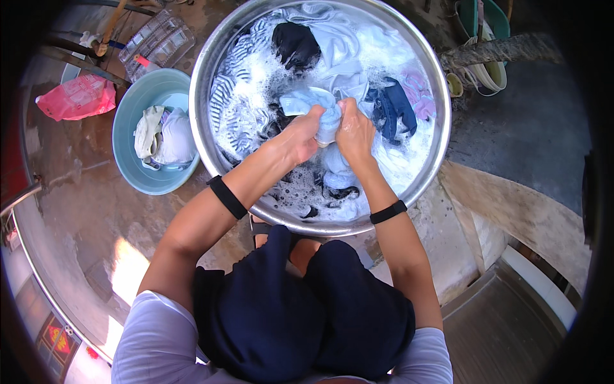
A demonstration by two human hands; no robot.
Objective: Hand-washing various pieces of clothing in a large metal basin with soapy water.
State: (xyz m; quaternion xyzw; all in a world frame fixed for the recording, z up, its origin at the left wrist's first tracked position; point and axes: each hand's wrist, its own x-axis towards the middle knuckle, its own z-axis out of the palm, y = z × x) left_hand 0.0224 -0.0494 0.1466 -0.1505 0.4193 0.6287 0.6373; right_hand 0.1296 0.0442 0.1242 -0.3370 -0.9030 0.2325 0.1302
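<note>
Both my hands grip a wet light-blue cloth point(328, 126) over a large round metal basin point(442, 144). My left hand point(305, 133) has it from the left, and my right hand point(354, 127) closes on its right side, knuckles up. Foamy water fills the basin around soaking clothes. A black garment point(296, 45) bulges from the suds at the far side. Striped fabric point(223, 98) lies along the left wall. To the right of my hands are a dark-blue garment point(395, 108) and a pink-purple one point(419, 93). Pale blue fabric point(338, 41) spreads at the back.
Left of the basin, a light-blue plastic tub point(125, 144) holds pale wet clothes point(172, 137). Beyond it lie a pink plastic bag point(79, 97) and a clear plastic tray point(158, 41). A green bucket point(499, 19) stands at the far right, near a low concrete ledge point(518, 206).
</note>
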